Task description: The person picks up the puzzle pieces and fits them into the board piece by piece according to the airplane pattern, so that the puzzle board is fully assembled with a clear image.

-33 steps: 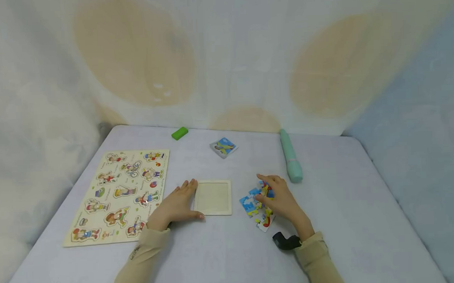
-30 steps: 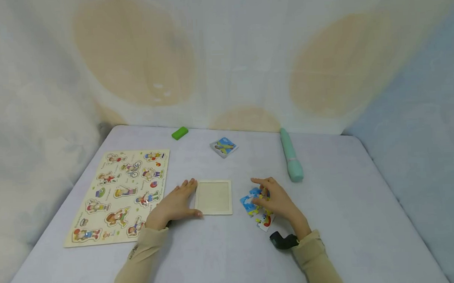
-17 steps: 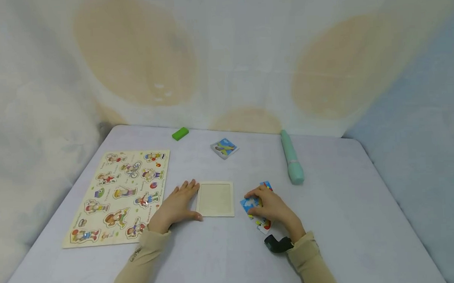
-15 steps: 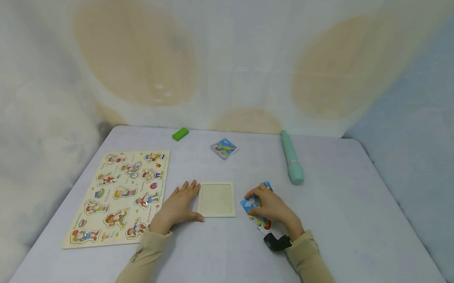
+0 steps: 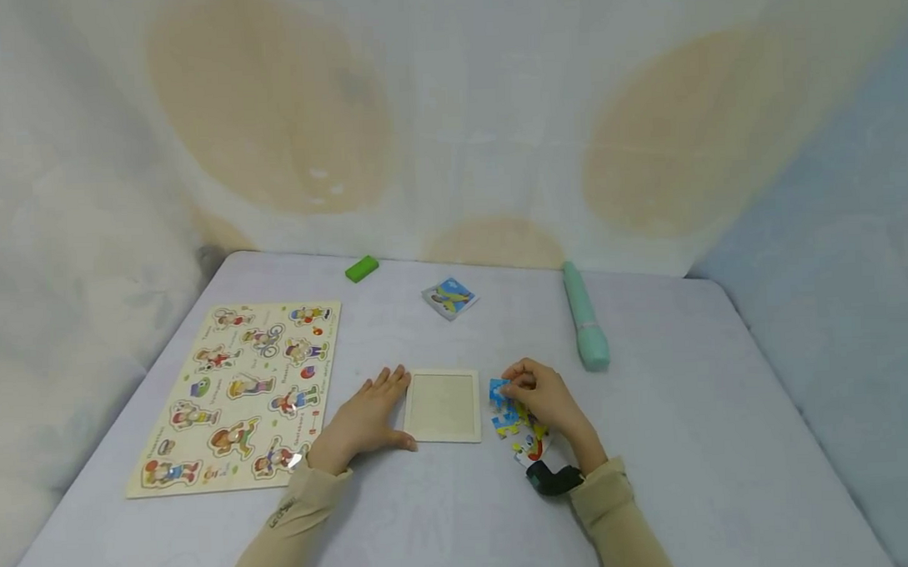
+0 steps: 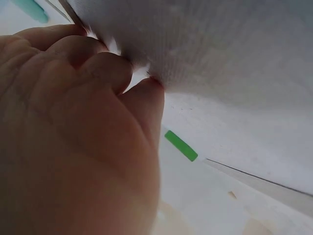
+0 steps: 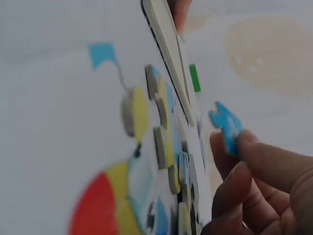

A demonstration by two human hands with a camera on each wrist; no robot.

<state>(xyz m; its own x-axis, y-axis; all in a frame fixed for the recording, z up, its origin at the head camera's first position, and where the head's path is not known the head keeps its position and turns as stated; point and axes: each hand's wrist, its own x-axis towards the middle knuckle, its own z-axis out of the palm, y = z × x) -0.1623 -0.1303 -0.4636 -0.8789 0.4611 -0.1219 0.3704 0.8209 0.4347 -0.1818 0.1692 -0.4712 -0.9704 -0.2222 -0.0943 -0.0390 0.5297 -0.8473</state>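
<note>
My right hand point(image 5: 550, 399) pinches a blue jigsaw puzzle piece point(image 7: 228, 128) between thumb and fingers, raised off the table in the right wrist view. Below and beside it lie several loose puzzle pieces point(image 5: 530, 444) in blue, yellow, red and white, partly covered by that hand. Left of these pieces is a square pale wooden puzzle tray point(image 5: 442, 407) with a raised rim and a bare inside. My left hand point(image 5: 367, 420) lies with fingers extended and thumb spread along the tray's left edge, touching it.
A large cream puzzle board point(image 5: 236, 399) with cartoon children fills the left side. Toward the back lie a green block point(image 5: 362, 268), a small airplane picture point(image 5: 450, 297) and a mint-green tapered object point(image 5: 586, 322). A black device point(image 5: 553, 479) sits at the right wrist.
My left hand and the tray have shifted rightward, closer to the loose pieces. My right hand, which hovered over the pieces, now pinches a blue one and has lifted it.
</note>
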